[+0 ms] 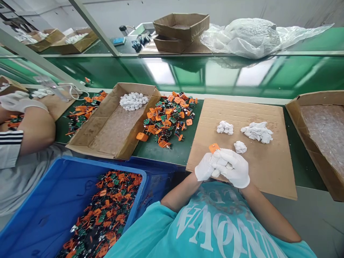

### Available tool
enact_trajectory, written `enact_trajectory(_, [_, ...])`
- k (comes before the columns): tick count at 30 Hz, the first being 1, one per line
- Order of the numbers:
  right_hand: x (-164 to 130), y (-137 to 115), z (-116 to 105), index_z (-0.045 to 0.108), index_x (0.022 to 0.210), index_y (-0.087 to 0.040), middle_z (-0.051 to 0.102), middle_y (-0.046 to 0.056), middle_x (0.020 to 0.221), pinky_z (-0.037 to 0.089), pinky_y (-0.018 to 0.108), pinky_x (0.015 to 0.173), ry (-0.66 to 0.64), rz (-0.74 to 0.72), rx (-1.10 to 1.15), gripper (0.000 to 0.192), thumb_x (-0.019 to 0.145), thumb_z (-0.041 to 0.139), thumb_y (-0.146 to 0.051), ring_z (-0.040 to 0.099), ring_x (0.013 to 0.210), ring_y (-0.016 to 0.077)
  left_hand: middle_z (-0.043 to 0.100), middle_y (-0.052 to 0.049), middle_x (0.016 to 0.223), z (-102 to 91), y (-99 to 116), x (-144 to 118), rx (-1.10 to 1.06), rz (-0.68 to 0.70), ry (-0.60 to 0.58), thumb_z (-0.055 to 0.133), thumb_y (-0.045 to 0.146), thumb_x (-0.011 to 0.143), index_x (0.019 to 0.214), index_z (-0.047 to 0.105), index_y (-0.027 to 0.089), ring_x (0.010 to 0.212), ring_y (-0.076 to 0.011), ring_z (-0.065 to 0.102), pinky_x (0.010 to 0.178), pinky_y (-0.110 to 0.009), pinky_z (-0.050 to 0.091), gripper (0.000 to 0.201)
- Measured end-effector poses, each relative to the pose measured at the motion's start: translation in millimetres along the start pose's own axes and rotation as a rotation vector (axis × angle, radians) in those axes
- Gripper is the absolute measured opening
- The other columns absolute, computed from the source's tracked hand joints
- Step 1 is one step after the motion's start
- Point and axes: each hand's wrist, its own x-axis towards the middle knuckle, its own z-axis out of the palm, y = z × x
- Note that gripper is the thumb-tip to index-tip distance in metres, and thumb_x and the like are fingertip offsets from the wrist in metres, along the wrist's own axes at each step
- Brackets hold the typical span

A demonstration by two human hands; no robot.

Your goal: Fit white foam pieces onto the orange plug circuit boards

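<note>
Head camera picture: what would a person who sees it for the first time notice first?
First, the two white-gloved hands, left hand and right hand, pressed together over a cardboard sheet, with an orange part sticking up between them. Next, the bright heap of orange and green parts on the green table left of the sheet, and more of them in the blue bin at lower left. Small white lumps lie on the sheet beyond the hands.

Both gloved hands, left hand (204, 167) and right hand (233, 167), clasp an orange part (214, 147).
</note>
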Motion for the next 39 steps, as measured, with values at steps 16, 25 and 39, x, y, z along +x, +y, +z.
enact_trajectory(16, [24,-26,-7,0.053,0.089,-0.02,0.067,-0.001,0.065,0.043,0.023,0.039,-0.148,0.759,0.731,0.03,0.088,0.066,-0.047,0.065,0.046,0.0162,0.036,0.0,0.032,1.1,10,-5,0.186,0.156,-0.053,0.037,0.096,0.066,0.047,0.047,0.019,0.032,-0.0095,0.034,0.038,-0.026,0.027,0.08])
enact_trajectory(25, [15,-7,-14,0.069,0.115,-0.028,0.067,0.007,0.127,0.056,0.041,0.097,-0.152,0.094,0.018,0.026,0.09,0.065,-0.032,0.064,0.117,0.0246,0.052,-0.005,0.048,-12.8,-4,0,0.145,0.216,-0.085,0.026,0.09,0.078,0.054,0.053,0.015,0.045,-0.0124,0.05,0.045,-0.025,0.04,0.083])
enact_trajectory(39, [7,-10,-12,0.061,0.121,-0.028,0.054,0.009,0.144,0.042,0.046,0.11,0.052,0.008,-0.19,0.038,0.086,0.063,-0.013,0.06,0.124,0.0256,0.062,-0.017,0.132,-7.4,23,-7,0.527,0.567,0.052,0.052,0.059,0.091,0.138,0.054,0.014,0.119,-0.0275,0.061,0.104,-0.038,0.048,0.065])
